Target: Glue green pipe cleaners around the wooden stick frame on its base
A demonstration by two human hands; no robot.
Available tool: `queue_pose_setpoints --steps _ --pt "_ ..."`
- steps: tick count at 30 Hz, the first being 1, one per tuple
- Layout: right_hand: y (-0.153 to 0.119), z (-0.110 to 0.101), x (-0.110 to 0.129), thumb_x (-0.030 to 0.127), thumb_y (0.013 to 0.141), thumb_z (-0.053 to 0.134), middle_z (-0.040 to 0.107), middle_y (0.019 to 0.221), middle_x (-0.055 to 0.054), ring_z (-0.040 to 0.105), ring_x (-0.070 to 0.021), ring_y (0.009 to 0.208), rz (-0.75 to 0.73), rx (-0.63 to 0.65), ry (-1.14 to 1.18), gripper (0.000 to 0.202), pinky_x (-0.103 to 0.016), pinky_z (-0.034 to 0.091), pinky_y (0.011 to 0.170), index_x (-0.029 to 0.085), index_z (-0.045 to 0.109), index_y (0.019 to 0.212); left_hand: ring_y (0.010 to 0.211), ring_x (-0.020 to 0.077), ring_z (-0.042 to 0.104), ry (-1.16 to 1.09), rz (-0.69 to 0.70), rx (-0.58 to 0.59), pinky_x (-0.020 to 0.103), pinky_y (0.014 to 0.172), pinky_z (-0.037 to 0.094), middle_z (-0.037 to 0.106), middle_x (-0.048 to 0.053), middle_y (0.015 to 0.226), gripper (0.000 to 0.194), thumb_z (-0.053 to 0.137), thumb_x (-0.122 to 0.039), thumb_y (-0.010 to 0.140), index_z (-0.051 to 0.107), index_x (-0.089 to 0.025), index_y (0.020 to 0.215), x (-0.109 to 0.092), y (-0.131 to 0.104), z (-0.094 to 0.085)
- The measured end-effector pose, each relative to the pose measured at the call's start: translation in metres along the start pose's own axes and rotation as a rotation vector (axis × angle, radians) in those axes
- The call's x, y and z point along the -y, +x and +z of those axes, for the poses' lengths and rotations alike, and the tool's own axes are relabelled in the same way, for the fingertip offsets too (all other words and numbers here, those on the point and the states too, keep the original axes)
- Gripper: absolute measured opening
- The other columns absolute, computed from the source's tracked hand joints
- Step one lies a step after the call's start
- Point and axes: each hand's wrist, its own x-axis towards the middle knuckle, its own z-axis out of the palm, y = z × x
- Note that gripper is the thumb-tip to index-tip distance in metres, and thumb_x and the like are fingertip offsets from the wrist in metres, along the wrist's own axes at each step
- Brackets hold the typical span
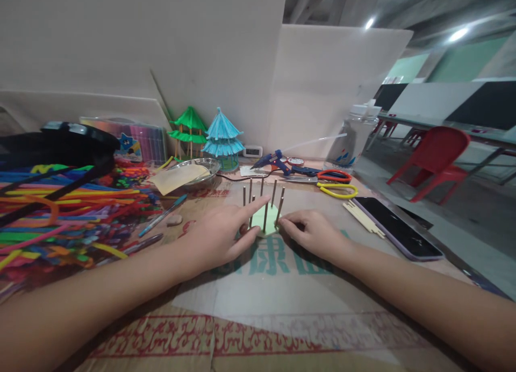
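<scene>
A small light green base [267,215] with several thin dark sticks [265,217] standing upright on it is on the clear sheet in front of me. My left hand [226,233] is at its left side, index finger stretched out across the sticks and thumb apart at the near edge. The other left fingers are mostly hidden. My right hand [312,231] is at the base's right corner, with thumb and index finger closed together by the edge and the foot of the nearest right stick. The exact contact of the fingertips is too small to make out.
Colourful pipe cleaners [60,216] pile up at left. Behind stand a blue paper pavilion [223,135], a green one [189,130], a glue gun [276,161] and a water bottle [352,135]. Scissors [336,189], pale sticks [363,219] and a phone [397,227] lie at right.
</scene>
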Motion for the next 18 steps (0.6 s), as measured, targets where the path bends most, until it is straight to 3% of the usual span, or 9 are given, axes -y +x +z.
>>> queue_pose_setpoints --steps 18 --pt "0.0009 -0.0003 0.0010 0.027 0.095 0.043 0.059 0.061 0.001 0.049 -0.0116 0.057 0.025 0.005 -0.019 0.035 -0.026 0.032 0.058 0.019 0.055 0.063 0.068 0.0199 0.060 0.040 0.065 0.009 0.031 0.061 0.039 0.068 0.000 0.079 0.069 0.049 -0.032 0.096 0.017 -0.021 0.156 0.0032 0.0016 0.0029"
